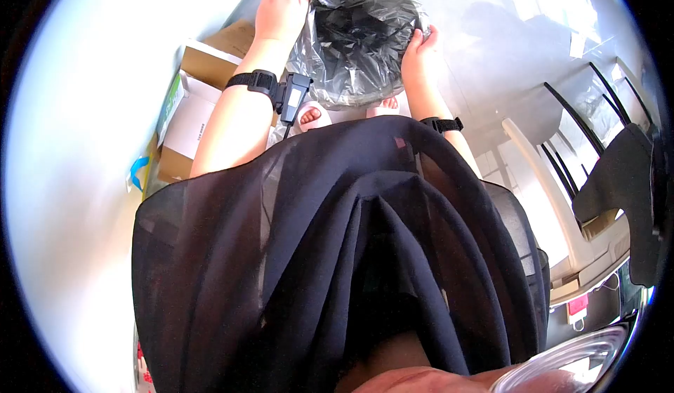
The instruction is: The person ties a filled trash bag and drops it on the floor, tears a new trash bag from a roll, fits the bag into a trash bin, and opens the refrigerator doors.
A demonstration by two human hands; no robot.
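Observation:
A thin, see-through plastic bag (358, 77) hangs open in a round shape at the top middle, its inside dark and crinkled. At its upper left rim, my left hand (282, 12) has its fingers closed on the plastic. My right hand (421, 52) pinches the rim on the other side. Whether a bin stands inside the bag I cannot tell. Dark straps sit on both wrists, and the left one carries a small black device (293, 98).
Open cardboard boxes (193, 123) stand at the left beside a white wall. My feet in pale slippers (312, 116) show below the bag. On the right are a chair (625, 175) with black parts and a pale curved frame (547, 189). Black cloth covers the lower middle.

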